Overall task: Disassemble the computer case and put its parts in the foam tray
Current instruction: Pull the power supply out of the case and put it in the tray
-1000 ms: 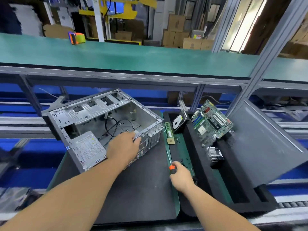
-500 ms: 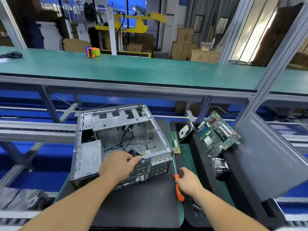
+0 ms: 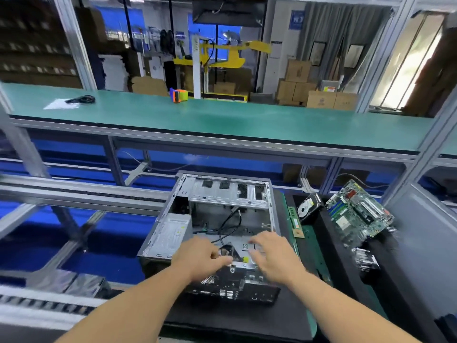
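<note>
Reaching into the open computer case (image 3: 217, 233), both hands work at its near, rear edge. The left hand (image 3: 197, 258) has its fingers curled at a small dark part just inside the rear wall; motion blur hides whether it actually pinches that part, so I cannot tell. The right hand (image 3: 272, 256) lies with fingers spread and fairly straight over the case floor, holding nothing that shows.

The case lies on its side on a black mat (image 3: 247, 318), side panel off and interior facing up. Judging by what lies in the black foam tray (image 3: 329, 243) to its right, the job is well along: the motherboard (image 3: 358, 214) leans in the tray, a hard drive (image 3: 308, 206) stands beside it, and a finned metal part, probably the heatsink (image 3: 364, 258), sits nearer. A memory stick (image 3: 295, 221) rests between case and tray. The grey side panel (image 3: 420, 243) leans at the far right.

Still inside the case are the power supply (image 3: 170, 231), at its left, and loose black cables (image 3: 227, 224); these seem to be what remains.
</note>
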